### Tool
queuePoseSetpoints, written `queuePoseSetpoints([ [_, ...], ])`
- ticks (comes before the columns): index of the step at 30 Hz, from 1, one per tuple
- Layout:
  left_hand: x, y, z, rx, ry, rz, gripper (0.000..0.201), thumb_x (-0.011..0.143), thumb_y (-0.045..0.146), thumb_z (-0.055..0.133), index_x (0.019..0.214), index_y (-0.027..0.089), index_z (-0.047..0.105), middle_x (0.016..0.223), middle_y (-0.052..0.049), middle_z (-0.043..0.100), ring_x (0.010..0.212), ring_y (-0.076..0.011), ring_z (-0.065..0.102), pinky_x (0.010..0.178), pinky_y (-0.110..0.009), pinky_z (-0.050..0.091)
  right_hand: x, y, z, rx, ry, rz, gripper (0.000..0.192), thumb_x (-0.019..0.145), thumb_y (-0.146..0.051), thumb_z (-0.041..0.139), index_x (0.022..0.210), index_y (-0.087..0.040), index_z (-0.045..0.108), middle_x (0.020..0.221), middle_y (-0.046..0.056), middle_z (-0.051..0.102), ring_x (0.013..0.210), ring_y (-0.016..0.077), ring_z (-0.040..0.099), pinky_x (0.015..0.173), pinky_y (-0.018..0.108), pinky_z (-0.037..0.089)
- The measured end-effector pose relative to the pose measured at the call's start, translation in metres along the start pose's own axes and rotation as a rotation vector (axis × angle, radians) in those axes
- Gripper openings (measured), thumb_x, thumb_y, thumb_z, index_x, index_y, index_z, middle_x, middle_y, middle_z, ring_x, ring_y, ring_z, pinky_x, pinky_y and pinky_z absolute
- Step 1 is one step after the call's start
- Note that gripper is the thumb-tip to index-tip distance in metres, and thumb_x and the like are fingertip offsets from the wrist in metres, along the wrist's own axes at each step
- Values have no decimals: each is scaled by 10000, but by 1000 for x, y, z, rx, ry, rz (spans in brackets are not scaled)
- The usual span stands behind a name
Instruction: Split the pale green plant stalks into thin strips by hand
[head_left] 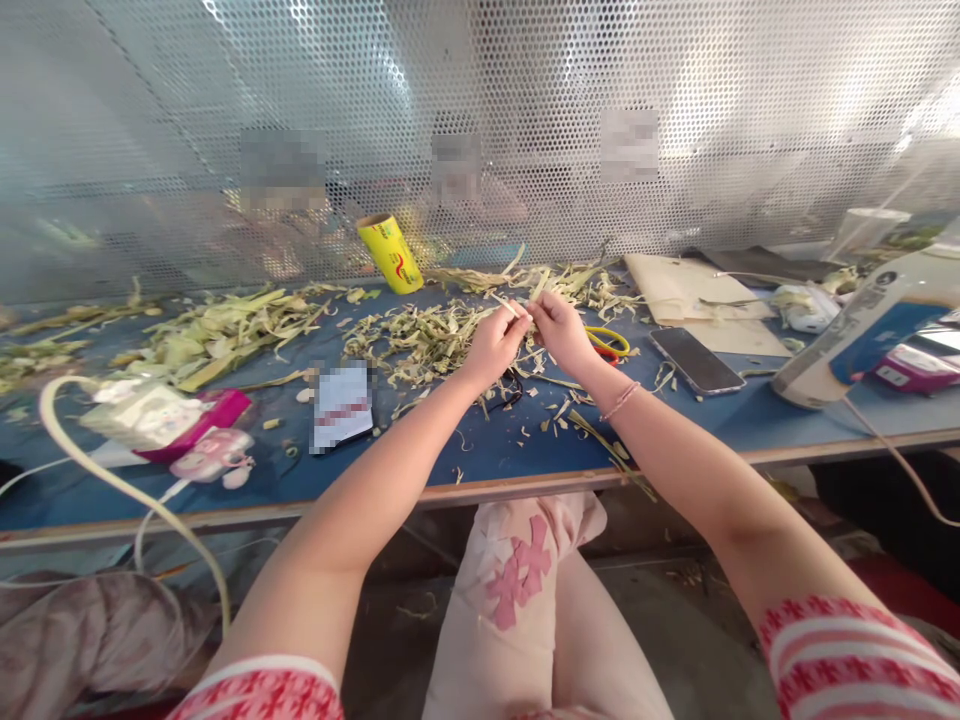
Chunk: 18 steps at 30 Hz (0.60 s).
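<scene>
While both hands (529,335) pinch it, the leaf strip (508,304) spans between them.

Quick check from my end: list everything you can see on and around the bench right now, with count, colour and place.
Leaf strip: one, pale green, pinched between both hands.
Leaf scraps: many, green-yellow, spread along the table's far half.
Table: one, blue top.
Roll: one, yellow, by the mesh screen.
Scissors: one pair, yellow and red handles, right of the hands.
Phone: one, dark, right of the scissors.
Cardboard sheet: one, tan, far right.
Pink case: one, left edge.
White cable: one, looping off the left edge.
Left hand: pinching the strip.
Right hand: pinching the strip.
</scene>
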<state>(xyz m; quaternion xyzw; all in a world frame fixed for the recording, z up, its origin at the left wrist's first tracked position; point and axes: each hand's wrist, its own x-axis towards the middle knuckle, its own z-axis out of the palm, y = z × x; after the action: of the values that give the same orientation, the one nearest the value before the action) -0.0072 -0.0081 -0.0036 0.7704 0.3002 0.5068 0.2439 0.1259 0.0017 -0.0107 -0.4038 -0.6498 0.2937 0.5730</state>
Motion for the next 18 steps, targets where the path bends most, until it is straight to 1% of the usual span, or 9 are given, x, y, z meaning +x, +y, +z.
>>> queuePoseSetpoints([
  [3, 0, -6, 2, -68, 19, -38, 325, 874, 477, 512, 717, 194, 479, 577, 42, 377, 534, -99, 333, 554, -265, 266, 1, 1, 1, 31, -4, -31, 335, 872, -432, 533, 667, -224, 370, 520, -63, 314, 486, 79, 322, 469, 236, 288],
  [5, 1, -11, 4, -133, 62, -84, 347, 874, 506, 501, 723, 195, 472, 574, 43, 375, 540, -99, 343, 556, -259, 281, 3, 2, 1, 61, -13, -36, 340, 872, -452, 529, 678, -226, 365, 528, -67, 290, 486, 77, 300, 465, 232, 281],
  [8, 3, -15, 7, -190, 142, -124, 388, 857, 550, 508, 715, 190, 472, 610, 30, 423, 569, -97, 392, 574, -253, 319, 4, 0, 0, 101, -25, -36, 345, 878, -465, 517, 690, -229, 350, 538, -71, 282, 480, 73, 282, 462, 232, 278],
  [11, 4, -16, 9, -196, 183, -156, 408, 839, 578, 518, 727, 187, 480, 646, 16, 477, 593, -95, 445, 587, -249, 350, 3, -3, -1, 114, -30, -45, 373, 875, -503, 510, 690, -234, 329, 548, -73, 295, 470, 68, 284, 455, 234, 278],
  [14, 4, -16, 12, -227, 214, -198, 419, 834, 605, 495, 746, 197, 460, 616, 25, 479, 557, -90, 457, 555, -242, 356, 2, -4, -1, 103, -33, -57, 401, 867, -543, 504, 689, -236, 316, 551, -71, 310, 468, 67, 295, 447, 233, 277],
  [18, 4, -16, 15, -270, 247, -202, 445, 813, 647, 463, 748, 210, 411, 569, 45, 453, 488, -78, 437, 508, -237, 352, 2, -4, -1, 96, -20, -61, 400, 870, -538, 503, 689, -234, 317, 559, -62, 315, 480, 70, 302, 451, 234, 279],
])
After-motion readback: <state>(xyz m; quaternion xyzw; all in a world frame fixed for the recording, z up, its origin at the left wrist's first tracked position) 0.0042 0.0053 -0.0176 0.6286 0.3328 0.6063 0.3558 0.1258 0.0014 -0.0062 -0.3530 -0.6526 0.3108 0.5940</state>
